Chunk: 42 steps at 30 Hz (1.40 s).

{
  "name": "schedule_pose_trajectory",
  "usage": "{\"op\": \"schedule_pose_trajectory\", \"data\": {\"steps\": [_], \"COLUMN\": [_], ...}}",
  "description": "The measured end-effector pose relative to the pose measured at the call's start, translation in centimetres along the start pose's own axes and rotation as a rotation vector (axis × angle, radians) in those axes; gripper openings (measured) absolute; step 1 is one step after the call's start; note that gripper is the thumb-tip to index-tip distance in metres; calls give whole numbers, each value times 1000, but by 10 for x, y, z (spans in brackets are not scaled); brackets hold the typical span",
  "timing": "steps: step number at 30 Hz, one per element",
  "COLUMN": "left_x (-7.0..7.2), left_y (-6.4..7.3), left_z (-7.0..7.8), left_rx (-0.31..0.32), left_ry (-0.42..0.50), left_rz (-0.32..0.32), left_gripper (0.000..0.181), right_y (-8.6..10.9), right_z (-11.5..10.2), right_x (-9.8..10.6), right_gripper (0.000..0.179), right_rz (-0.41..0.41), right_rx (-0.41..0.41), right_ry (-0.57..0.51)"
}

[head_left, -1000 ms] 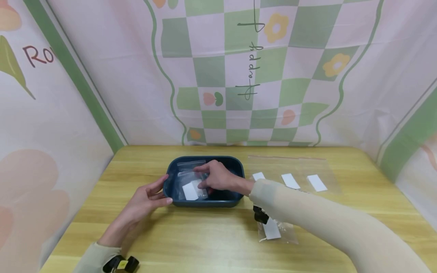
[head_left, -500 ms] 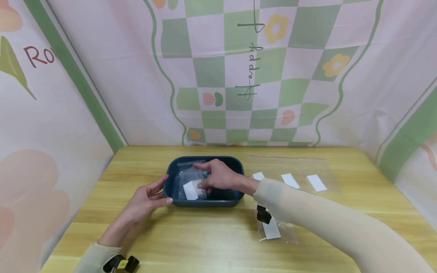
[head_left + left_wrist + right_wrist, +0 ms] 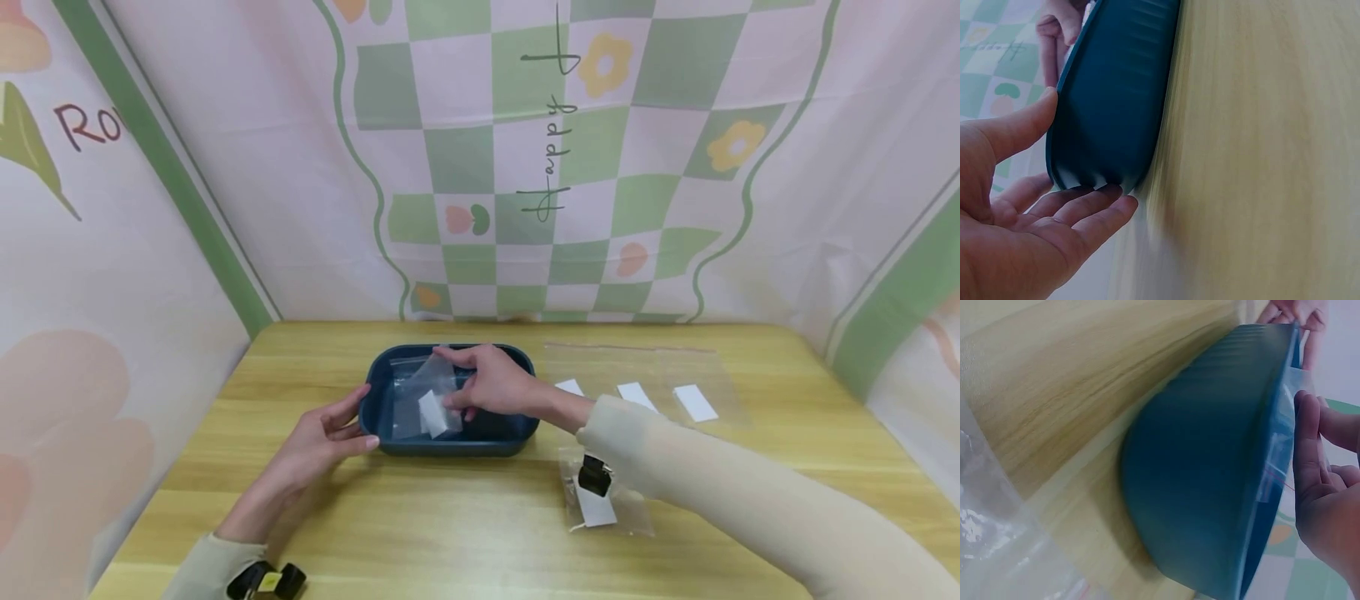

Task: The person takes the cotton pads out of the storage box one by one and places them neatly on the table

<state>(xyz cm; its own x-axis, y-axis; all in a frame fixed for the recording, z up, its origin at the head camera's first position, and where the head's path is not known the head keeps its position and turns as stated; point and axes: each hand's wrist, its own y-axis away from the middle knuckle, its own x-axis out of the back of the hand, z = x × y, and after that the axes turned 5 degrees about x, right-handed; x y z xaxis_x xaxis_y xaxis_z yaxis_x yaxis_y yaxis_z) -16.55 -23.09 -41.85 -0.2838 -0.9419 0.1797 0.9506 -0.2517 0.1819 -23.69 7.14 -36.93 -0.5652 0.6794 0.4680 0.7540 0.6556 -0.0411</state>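
A dark blue plastic basin (image 3: pixel 457 448) stands on the table. My left hand (image 3: pixel 318 437) holds its left end; in the left wrist view the thumb lies at the rim of the basin (image 3: pixel 1110 94) and the fingers bend against its end wall. Inside the basin, my right hand (image 3: pixel 498 383) pinches a small clear zip bag (image 3: pixel 437 379) with a white card in it. The bag is tilted up, and its zip edge shows as clear film (image 3: pixel 1279 450) above the rim in the right wrist view. More clear film lies beneath it in the basin.
Clear bags with white cards (image 3: pixel 696 402) lie at the back right of the wooden table (image 3: pixel 420 533). Another clear bag with a white card (image 3: pixel 597 506) and small pale bits lies nearer, partly under the right wrist. A patterned cloth (image 3: pixel 525 167) hangs behind the table.
My right hand has drawn slightly right, raising the zip bag's edge so that the bag and its white card now tilt. The left hand and the basin stay in place.
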Motion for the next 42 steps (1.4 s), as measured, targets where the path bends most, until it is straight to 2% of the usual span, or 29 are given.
{"op": "schedule_pose_trajectory", "data": {"steps": [6,11,20,32,42], "left_x": [0,-1,-3,-2,-1], "left_y": [0,1,0,0,-1], "left_z": [0,1,2,-1,-1], "left_rx": [-2,5,14,6,3], "left_ry": [-6,-8,0,11,7], "left_rz": [-5,-2,14,7,2], "left_gripper": [81,81,81,82,82], "right_y": [8,19,54,96,135], "right_z": [-9,-14,-24,-25,-13], "right_x": [9,18,39,59,71], "right_gripper": [79,81,83,86,86], "right_rz": [21,32,60,121,169], "right_rx": [17,65,66,21,-3], "right_ry": [-66,-132,-211,-194,-150]}}
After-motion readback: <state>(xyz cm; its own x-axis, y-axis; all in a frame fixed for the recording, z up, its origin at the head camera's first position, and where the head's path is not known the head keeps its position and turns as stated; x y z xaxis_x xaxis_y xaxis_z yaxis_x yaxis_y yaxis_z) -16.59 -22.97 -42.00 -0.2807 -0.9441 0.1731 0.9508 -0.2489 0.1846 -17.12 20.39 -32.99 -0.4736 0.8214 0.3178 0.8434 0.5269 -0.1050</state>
